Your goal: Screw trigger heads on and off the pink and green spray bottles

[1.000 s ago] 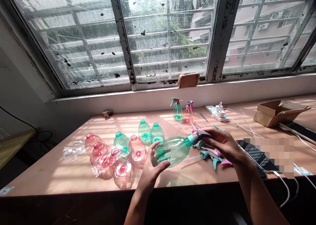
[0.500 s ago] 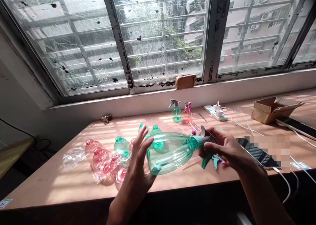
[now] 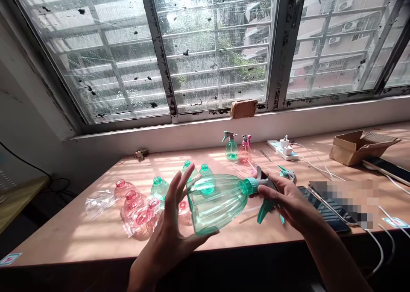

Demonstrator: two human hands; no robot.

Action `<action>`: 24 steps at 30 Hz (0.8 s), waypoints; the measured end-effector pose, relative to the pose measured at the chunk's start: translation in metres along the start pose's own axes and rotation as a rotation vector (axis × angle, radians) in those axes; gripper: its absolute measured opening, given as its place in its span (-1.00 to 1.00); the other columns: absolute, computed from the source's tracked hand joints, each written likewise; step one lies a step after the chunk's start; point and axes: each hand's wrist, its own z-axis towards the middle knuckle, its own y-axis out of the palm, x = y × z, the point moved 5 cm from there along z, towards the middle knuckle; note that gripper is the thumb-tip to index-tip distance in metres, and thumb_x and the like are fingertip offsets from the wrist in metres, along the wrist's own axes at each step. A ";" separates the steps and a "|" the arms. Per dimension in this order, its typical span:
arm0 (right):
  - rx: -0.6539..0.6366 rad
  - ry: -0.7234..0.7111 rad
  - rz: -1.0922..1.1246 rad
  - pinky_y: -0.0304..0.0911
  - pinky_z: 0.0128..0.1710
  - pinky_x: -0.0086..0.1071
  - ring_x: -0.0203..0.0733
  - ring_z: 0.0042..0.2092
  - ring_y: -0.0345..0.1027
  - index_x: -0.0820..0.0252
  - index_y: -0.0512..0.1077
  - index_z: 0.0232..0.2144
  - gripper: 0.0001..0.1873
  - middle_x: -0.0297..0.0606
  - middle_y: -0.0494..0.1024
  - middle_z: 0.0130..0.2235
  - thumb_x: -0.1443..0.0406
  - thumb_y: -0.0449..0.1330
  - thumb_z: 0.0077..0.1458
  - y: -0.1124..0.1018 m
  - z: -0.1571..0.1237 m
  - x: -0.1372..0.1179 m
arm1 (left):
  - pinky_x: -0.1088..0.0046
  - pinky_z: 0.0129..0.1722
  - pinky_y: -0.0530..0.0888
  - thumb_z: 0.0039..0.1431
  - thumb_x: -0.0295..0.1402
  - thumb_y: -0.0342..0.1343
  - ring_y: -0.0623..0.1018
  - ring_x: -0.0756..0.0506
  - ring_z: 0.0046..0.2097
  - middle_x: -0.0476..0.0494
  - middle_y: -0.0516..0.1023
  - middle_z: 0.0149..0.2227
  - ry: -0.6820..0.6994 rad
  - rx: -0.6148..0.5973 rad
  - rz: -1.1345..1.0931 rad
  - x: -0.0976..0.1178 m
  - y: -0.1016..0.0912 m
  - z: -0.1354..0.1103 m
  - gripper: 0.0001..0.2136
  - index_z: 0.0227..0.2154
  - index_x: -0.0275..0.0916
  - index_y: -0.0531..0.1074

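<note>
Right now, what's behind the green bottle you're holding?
Two capless green bottles stand on the table behind the held green bottle. Their tops show above it, their bodies only dimly through its wall. The left hand hides what lies lower left.

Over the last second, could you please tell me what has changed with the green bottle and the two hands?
The green bottle rose higher over the table, its base swinging toward the camera. The left hand opened from a cupping grip to spread fingers against the base. The right hand kept hold of the trigger head, whose lever turned downward. The loose bottles and two upright sprayers stayed put.
</note>
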 end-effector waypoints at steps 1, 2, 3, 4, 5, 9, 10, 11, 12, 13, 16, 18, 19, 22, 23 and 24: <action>-0.008 0.023 0.001 0.46 -0.19 -0.50 -0.22 -0.17 0.59 0.11 0.61 -0.08 -0.67 -0.28 0.70 -0.25 0.09 0.46 0.21 0.001 0.001 0.002 | -0.18 0.40 0.32 0.27 -0.34 0.40 0.13 -0.44 0.53 -0.25 -0.10 0.59 0.003 -0.019 0.022 0.001 0.001 0.000 0.04 0.52 0.24 -0.26; -0.017 0.041 0.003 0.46 -0.20 -0.49 -0.22 -0.18 0.59 0.12 0.61 -0.07 -0.66 -0.27 0.70 -0.26 0.06 0.44 0.22 0.001 0.002 0.003 | -0.17 0.40 0.32 0.29 -0.37 0.38 0.14 -0.45 0.53 -0.24 -0.12 0.60 -0.007 -0.036 0.053 0.000 0.002 0.000 0.02 0.53 0.23 -0.24; -0.022 0.051 0.004 0.45 -0.21 -0.49 -0.22 -0.19 0.59 0.12 0.60 -0.06 -0.64 -0.28 0.69 -0.27 0.05 0.44 0.22 0.002 0.002 0.004 | -0.19 0.40 0.29 0.30 -0.39 0.35 0.13 -0.46 0.53 -0.23 -0.13 0.60 -0.030 -0.044 0.091 -0.001 0.002 -0.001 -0.02 0.53 0.23 -0.21; -0.022 0.057 0.000 0.44 -0.22 -0.49 -0.22 -0.20 0.58 0.12 0.59 -0.05 -0.63 -0.28 0.69 -0.28 0.04 0.44 0.22 0.002 0.003 0.005 | -0.23 0.40 0.27 0.33 -0.39 0.31 0.12 -0.48 0.53 -0.23 -0.10 0.60 -0.063 -0.040 0.128 -0.003 0.001 -0.002 -0.07 0.53 0.23 -0.18; -0.023 0.060 -0.010 0.44 -0.24 -0.49 -0.23 -0.21 0.58 0.12 0.57 -0.05 -0.63 -0.29 0.68 -0.29 0.05 0.44 0.22 0.003 0.002 0.005 | -0.27 0.38 0.28 0.35 -0.38 0.27 0.16 -0.50 0.51 -0.25 -0.04 0.58 -0.110 -0.037 0.150 -0.007 0.001 -0.004 -0.10 0.53 0.24 -0.18; -0.035 0.062 -0.065 0.43 -0.30 -0.47 -0.21 -0.24 0.57 0.11 0.55 -0.08 -0.64 -0.30 0.65 -0.30 0.07 0.47 0.19 0.009 -0.001 0.001 | -0.32 0.20 0.47 0.24 -0.12 0.39 0.50 -0.56 0.30 -0.39 0.18 0.50 -0.345 -0.082 0.050 -0.022 0.000 -0.011 0.10 0.52 0.29 -0.38; -0.028 0.053 -0.070 0.44 -0.29 -0.46 -0.20 -0.23 0.57 0.10 0.55 -0.09 -0.64 -0.30 0.65 -0.30 0.08 0.48 0.18 0.011 -0.002 -0.001 | -0.34 0.21 0.46 0.13 0.00 0.45 0.49 -0.58 0.30 -0.39 0.17 0.50 -0.373 -0.097 -0.008 -0.023 0.000 -0.011 0.17 0.52 0.29 -0.37; -0.015 0.038 -0.070 0.45 -0.29 -0.45 -0.20 -0.24 0.57 0.10 0.55 -0.10 -0.64 -0.31 0.63 -0.30 0.08 0.49 0.16 0.013 -0.003 -0.003 | -0.35 0.25 0.42 0.07 0.12 0.44 0.44 -0.60 0.34 -0.36 0.14 0.52 -0.375 -0.097 -0.074 -0.022 0.000 -0.010 0.18 0.52 0.29 -0.31; -0.002 0.021 -0.067 0.44 -0.31 -0.45 -0.21 -0.26 0.55 0.10 0.56 -0.12 -0.64 -0.32 0.62 -0.31 0.09 0.51 0.13 0.014 -0.004 -0.004 | -0.34 0.29 0.36 0.08 0.24 0.36 0.35 -0.60 0.39 -0.31 0.11 0.53 -0.354 -0.076 -0.143 -0.020 -0.001 -0.009 0.09 0.52 0.29 -0.19; 0.000 0.003 -0.065 0.44 -0.33 -0.45 -0.22 -0.28 0.53 0.11 0.56 -0.14 -0.63 -0.34 0.60 -0.32 0.10 0.53 0.11 0.016 -0.004 -0.006 | -0.32 0.33 0.32 0.16 0.30 0.23 0.26 -0.58 0.44 -0.25 0.09 0.54 -0.325 -0.043 -0.204 -0.017 -0.003 -0.007 -0.06 0.50 0.29 -0.07; -0.028 -0.011 -0.072 0.43 -0.37 -0.41 -0.21 -0.32 0.49 0.12 0.57 -0.15 -0.62 -0.32 0.58 -0.33 0.11 0.55 0.07 0.019 -0.005 -0.008 | -0.22 0.39 0.29 0.41 0.18 0.02 0.08 -0.49 0.53 -0.12 0.06 0.56 -0.224 0.040 -0.304 -0.007 -0.006 -0.002 -0.38 0.45 0.28 0.11; -0.017 -0.001 -0.073 0.46 -0.35 -0.35 -0.17 -0.31 0.51 0.14 0.57 -0.14 -0.60 -0.27 0.61 -0.31 0.08 0.53 0.08 0.017 -0.006 -0.008 | -0.16 0.41 0.28 0.37 0.02 0.24 0.01 -0.45 0.56 -0.07 -0.04 0.59 -0.129 0.023 -0.327 0.000 -0.005 -0.001 -0.27 0.47 0.31 0.01; -0.014 0.006 -0.067 0.47 -0.34 -0.32 -0.15 -0.32 0.52 0.15 0.57 -0.14 -0.59 -0.25 0.62 -0.33 0.06 0.52 0.08 0.016 -0.007 -0.009 | -0.15 0.43 0.27 0.31 -0.08 0.34 0.00 -0.44 0.56 -0.06 -0.10 0.60 -0.076 0.000 -0.340 0.004 -0.004 -0.001 -0.15 0.49 0.32 -0.06; -0.090 0.054 -0.041 0.41 -0.43 -0.34 -0.18 -0.44 0.48 0.21 0.57 -0.21 -0.52 -0.28 0.59 -0.45 -0.04 0.49 0.08 0.015 -0.009 -0.009 | -0.17 0.48 0.11 0.16 -0.30 0.47 -0.09 -0.43 0.57 -0.09 -0.22 0.61 0.028 -0.049 -0.317 0.014 -0.003 -0.006 0.01 0.50 0.21 -0.05; -0.133 0.079 -0.030 0.37 -0.47 -0.38 -0.21 -0.49 0.46 0.22 0.56 -0.22 -0.51 -0.30 0.57 -0.49 -0.06 0.48 0.08 0.016 -0.010 -0.008 | -0.18 0.50 0.05 0.13 -0.34 0.48 -0.13 -0.44 0.58 -0.10 -0.23 0.61 0.042 -0.058 -0.289 0.016 -0.003 -0.008 -0.03 0.48 0.15 0.03; -0.171 0.096 -0.015 0.32 -0.52 -0.42 -0.24 -0.52 0.44 0.22 0.56 -0.23 -0.51 -0.32 0.56 -0.51 -0.07 0.47 0.08 0.016 -0.010 -0.007 | -0.20 0.50 0.01 0.11 -0.36 0.48 -0.17 -0.46 0.58 -0.10 -0.23 0.61 0.054 -0.064 -0.261 0.018 -0.004 -0.010 -0.07 0.45 0.12 0.12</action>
